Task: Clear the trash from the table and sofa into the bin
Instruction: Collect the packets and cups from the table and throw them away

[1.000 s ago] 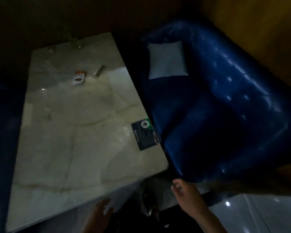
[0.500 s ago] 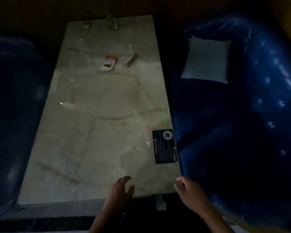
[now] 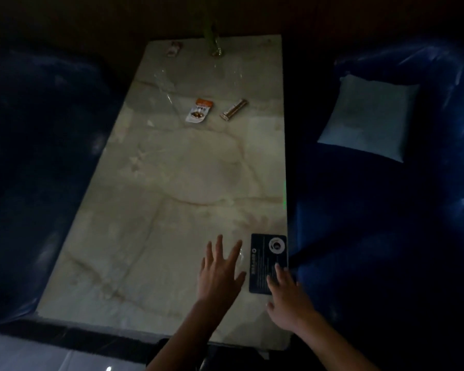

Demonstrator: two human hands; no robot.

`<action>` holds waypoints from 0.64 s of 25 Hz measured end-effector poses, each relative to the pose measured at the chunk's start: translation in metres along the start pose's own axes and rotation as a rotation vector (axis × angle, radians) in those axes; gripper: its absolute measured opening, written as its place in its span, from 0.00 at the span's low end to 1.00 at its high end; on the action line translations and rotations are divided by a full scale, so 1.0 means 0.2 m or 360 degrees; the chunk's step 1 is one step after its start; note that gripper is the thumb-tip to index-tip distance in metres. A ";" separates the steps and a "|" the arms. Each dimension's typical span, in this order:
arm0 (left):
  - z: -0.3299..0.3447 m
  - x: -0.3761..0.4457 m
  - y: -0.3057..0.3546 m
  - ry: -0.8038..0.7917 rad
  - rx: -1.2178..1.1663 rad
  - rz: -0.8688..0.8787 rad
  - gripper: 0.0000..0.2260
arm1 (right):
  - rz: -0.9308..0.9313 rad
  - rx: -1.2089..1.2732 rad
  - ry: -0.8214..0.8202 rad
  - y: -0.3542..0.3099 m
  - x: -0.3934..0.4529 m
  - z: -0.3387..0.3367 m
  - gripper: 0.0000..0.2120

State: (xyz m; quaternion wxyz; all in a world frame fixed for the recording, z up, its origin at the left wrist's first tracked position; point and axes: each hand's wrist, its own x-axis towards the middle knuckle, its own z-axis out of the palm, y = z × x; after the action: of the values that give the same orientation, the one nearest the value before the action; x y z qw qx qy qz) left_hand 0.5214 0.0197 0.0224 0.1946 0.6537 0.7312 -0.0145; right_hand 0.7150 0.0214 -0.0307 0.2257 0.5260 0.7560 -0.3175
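left hand [image 3: 220, 274] fingers spread, right hand [image 3: 288, 301] flat

table [image 3: 172, 210]: polished, veined marble look
sofa [image 3: 386, 223]: glossy blue leather look
cushion [image 3: 364, 116]: matt pale cloth
snack wrapper [image 3: 199, 110]: shiny plastic

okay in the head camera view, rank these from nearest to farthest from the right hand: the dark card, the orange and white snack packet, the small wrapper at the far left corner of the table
1. Dark card: near right edge of the table, under the right hand's fingers.
2. Orange and white snack packet: mid-table, toward the far end.
3. Small wrapper: far left corner.
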 end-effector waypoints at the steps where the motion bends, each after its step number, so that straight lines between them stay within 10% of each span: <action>1: 0.01 0.03 0.01 -0.0028 0.0040 -0.0009 0.40 | -0.0011 -0.0046 -0.0047 0.01 0.01 0.01 0.35; 12: 0.10 0.14 0.01 -0.0258 0.0290 -0.0181 0.36 | -0.0098 -0.0044 -0.0175 0.10 0.02 0.10 0.36; 16: 0.04 0.11 0.01 -0.0168 0.0122 -0.0269 0.31 | -0.0176 0.0180 0.0168 0.07 -0.01 -0.03 0.30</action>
State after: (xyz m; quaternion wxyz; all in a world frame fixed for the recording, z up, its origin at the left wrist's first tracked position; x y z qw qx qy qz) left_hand 0.5235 0.0379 0.0083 0.2056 0.5949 0.7715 -0.0932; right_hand 0.7293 0.0285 -0.0292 0.1376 0.5115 0.7756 -0.3434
